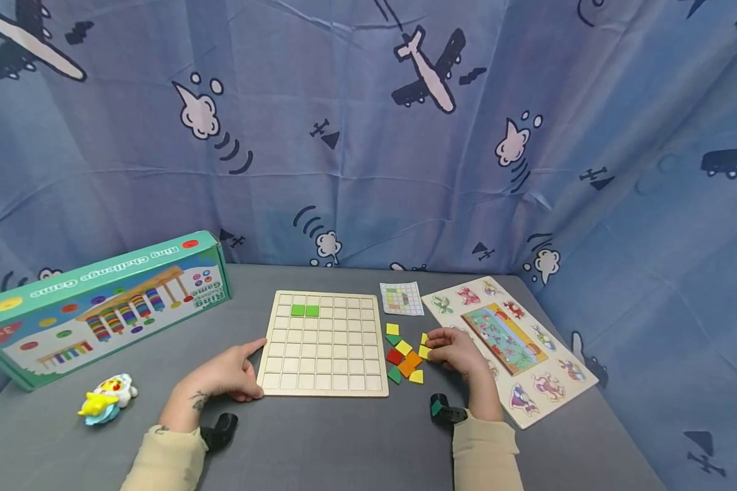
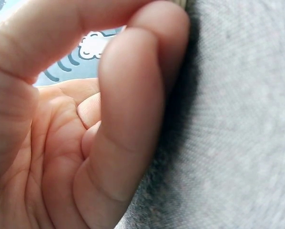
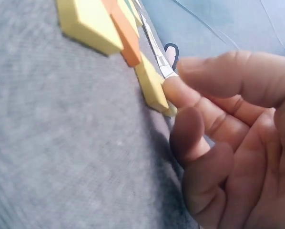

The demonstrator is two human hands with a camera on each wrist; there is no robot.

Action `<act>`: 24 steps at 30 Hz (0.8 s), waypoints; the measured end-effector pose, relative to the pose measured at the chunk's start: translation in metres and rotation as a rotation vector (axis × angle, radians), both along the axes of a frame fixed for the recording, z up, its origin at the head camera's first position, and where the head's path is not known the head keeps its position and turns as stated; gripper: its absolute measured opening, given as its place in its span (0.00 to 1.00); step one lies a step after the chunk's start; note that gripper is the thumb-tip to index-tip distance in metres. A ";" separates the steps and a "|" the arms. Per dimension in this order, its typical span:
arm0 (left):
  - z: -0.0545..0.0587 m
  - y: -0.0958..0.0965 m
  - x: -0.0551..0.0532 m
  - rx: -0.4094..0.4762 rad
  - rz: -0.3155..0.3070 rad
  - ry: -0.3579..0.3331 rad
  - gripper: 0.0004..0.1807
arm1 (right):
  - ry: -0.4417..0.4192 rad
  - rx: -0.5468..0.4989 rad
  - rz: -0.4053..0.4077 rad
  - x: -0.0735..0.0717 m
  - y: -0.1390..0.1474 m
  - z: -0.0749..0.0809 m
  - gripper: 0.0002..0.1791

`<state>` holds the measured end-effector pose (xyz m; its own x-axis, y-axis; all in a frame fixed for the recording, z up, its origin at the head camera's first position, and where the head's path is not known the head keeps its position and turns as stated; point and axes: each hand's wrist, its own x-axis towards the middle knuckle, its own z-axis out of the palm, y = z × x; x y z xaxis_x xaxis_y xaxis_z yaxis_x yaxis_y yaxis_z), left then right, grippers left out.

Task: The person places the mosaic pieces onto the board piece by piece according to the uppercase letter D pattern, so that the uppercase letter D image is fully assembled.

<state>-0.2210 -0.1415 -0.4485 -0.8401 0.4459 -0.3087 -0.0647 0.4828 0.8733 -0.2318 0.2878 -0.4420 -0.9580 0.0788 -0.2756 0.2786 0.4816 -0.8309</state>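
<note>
A pale wooden grid board point(image 1: 326, 365) lies on the grey table, two green square tiles point(image 1: 305, 311) side by side in its upper left cells. My left hand point(image 1: 224, 374) is at the board's left edge: the index finger reaches to the edge and the lower fingers touch the near corner. To the right of the board is a loose group of yellow, green, red and orange tiles point(image 1: 412, 360). My right hand point(image 1: 458, 349) is over the group's right side, a fingertip against a yellow tile point(image 3: 152, 88); no tile shows pinched. The right fingers are bent, partly hiding yellow tiles.
A small printed pattern card point(image 1: 402, 299) lies behind the tiles. A wooden picture puzzle board point(image 1: 559, 402) is to the right, partly under my right hand. At left stand a Ring Challenge Game box point(image 1: 107, 307) and a small white, yellow and blue toy point(image 1: 107, 399).
</note>
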 end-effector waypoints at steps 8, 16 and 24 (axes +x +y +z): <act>0.001 -0.001 0.000 0.020 -0.016 -0.003 0.57 | 0.074 0.123 0.081 -0.002 -0.003 0.000 0.20; 0.000 -0.001 0.001 0.023 -0.017 0.001 0.57 | 0.122 0.286 0.112 -0.004 -0.005 -0.002 0.19; 0.002 0.000 0.001 -0.001 -0.004 0.004 0.56 | 0.188 0.207 0.111 -0.002 -0.001 -0.001 0.18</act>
